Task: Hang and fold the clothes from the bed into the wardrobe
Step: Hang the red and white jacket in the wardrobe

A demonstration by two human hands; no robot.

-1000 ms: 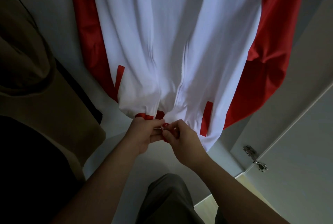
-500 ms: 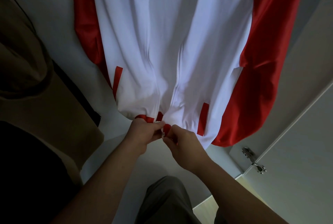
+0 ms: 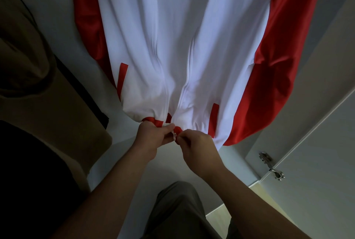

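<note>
A white jacket (image 3: 172, 46) with red sleeves and red pocket trims hangs in front of me inside the wardrobe; its top is cut off by the frame. Its front zip is open along the whole visible length. My left hand (image 3: 151, 138) grips the red hem on the left side of the zip. My right hand (image 3: 197, 148) pinches the hem on the right side, with the small white zip slider (image 3: 174, 135) between the two hands. Both hands touch at the bottom of the zip.
A brown garment (image 3: 38, 69) hangs at the left, with dark clothing below it. The white wardrobe door (image 3: 317, 142) stands open at the right with a metal hinge (image 3: 270, 165). My trouser leg (image 3: 176, 210) shows at the bottom.
The hands stay together at the zip's bottom end. The jacket's right red sleeve has swung inward and hangs lower; the view has shifted slightly.
</note>
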